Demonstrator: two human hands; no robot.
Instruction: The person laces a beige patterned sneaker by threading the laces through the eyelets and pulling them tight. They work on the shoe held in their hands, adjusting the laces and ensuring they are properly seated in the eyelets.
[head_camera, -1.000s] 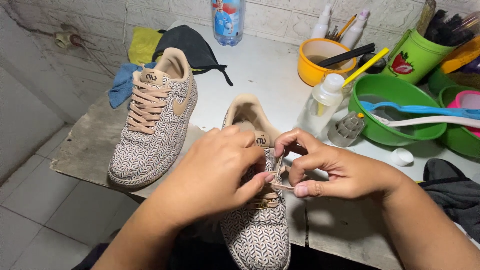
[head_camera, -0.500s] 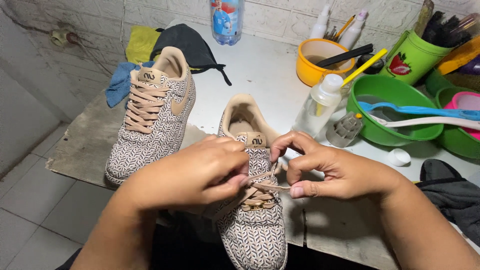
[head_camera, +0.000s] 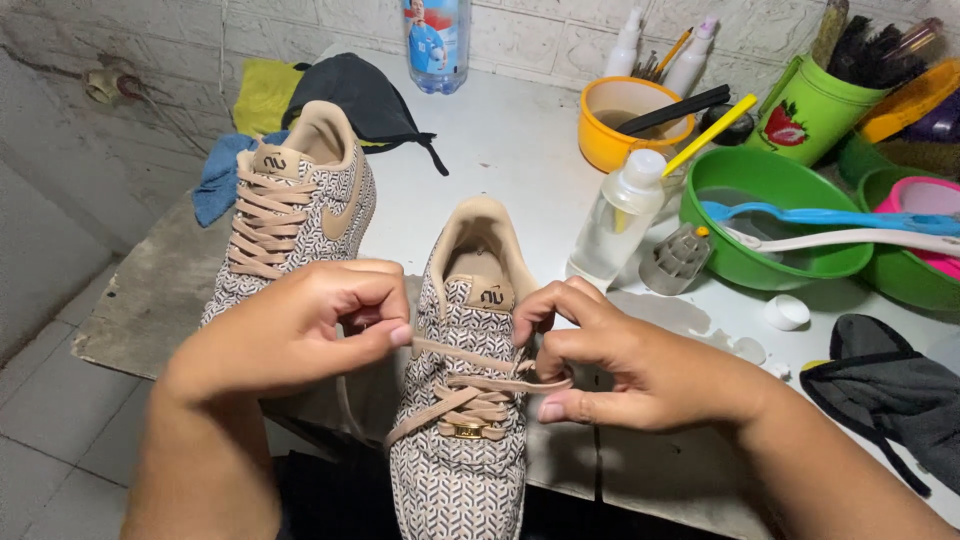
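Tan lace pinched taut by both hands over a patterned sneaker; a slip risks skipped eyelets, uneven lacing.

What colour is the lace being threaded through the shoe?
The lace is tan, matching the patterned shoe's tongue; the head view shows it.
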